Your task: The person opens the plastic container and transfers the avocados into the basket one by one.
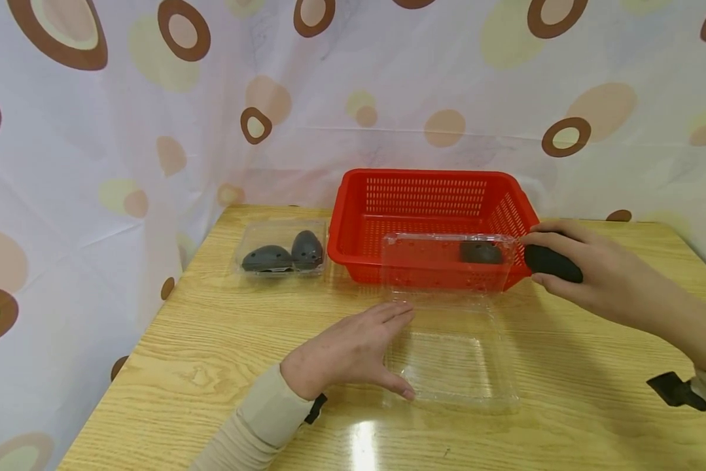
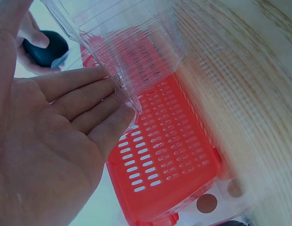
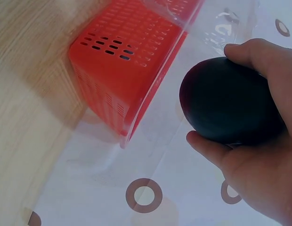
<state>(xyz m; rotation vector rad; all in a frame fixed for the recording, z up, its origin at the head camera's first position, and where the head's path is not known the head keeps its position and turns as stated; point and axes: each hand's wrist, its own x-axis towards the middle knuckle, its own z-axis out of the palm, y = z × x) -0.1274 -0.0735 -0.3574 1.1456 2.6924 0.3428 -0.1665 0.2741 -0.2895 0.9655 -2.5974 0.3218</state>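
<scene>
Gripping a dark oval object (image 1: 553,263), the curled fingers of the right hand (image 1: 608,271) are holding it just beside the raised lid (image 1: 447,271), while the straight fingers of the left hand (image 1: 353,347), thumb apart, are touching the clear container (image 1: 453,366) on the bench (image 1: 152,418). Beyond the left fingers, that transparent lid is standing before the red basket (image 1: 423,193) and a second dark object (image 1: 481,253) inside, with a closed box (image 1: 261,234) holding two similar objects (image 1: 307,250) lying farther left; the left wrist view is showing the palm (image 2: 47,150), which the head view is hiding.

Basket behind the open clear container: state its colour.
The basket is red; the head view shows it best.
</scene>
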